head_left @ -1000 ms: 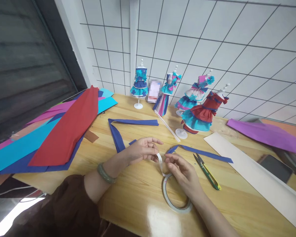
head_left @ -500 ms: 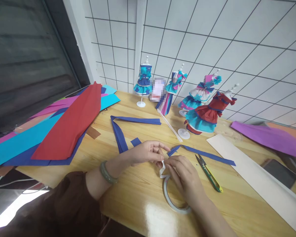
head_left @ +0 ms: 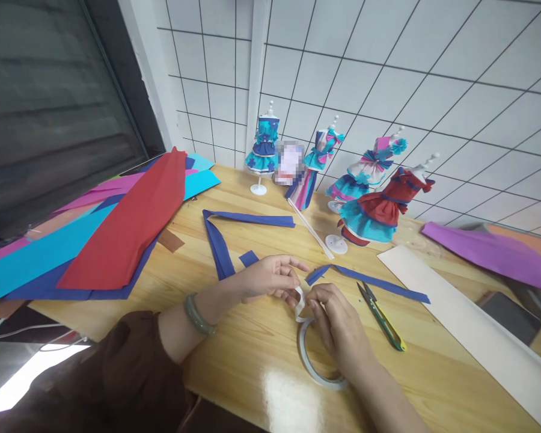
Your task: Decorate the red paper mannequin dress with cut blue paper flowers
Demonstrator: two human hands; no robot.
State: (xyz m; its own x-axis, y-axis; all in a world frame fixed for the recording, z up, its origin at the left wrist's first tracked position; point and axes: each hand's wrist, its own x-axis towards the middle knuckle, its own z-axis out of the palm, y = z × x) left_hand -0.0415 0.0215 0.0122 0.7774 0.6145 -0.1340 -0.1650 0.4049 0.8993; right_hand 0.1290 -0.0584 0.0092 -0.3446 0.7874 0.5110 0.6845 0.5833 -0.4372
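Observation:
Between my hands a loose strip of white tape (head_left: 300, 308) curves up from a narrow tape roll (head_left: 302, 352) that lies on the table. My left hand (head_left: 274, 278), a green bangle (head_left: 198, 315) on its wrist, pinches the strip between thumb and fingers, its index finger stretched out. My right hand (head_left: 340, 322) is closed in a pinch by the strip, above the roll; what its fingertips hold is hidden. A folded blue fabric-like strip (head_left: 374, 281) lies just beyond my hands. To the right are green-and-yellow thread snips (head_left: 382, 319), blades pointing away.
Several small dress forms in colourful dresses, one in red and turquoise (head_left: 383, 204), stand along the tiled wall. Coloured sheets, a red one (head_left: 130, 228) on top, are piled left. A bent blue strip (head_left: 252, 220), a white sheet (head_left: 460, 331) and a dark phone (head_left: 511, 316) lie around.
The tape strip between my hands has bowed into a wider curve. My left fingers have curled slightly lower around it, and my right hand has barely moved.

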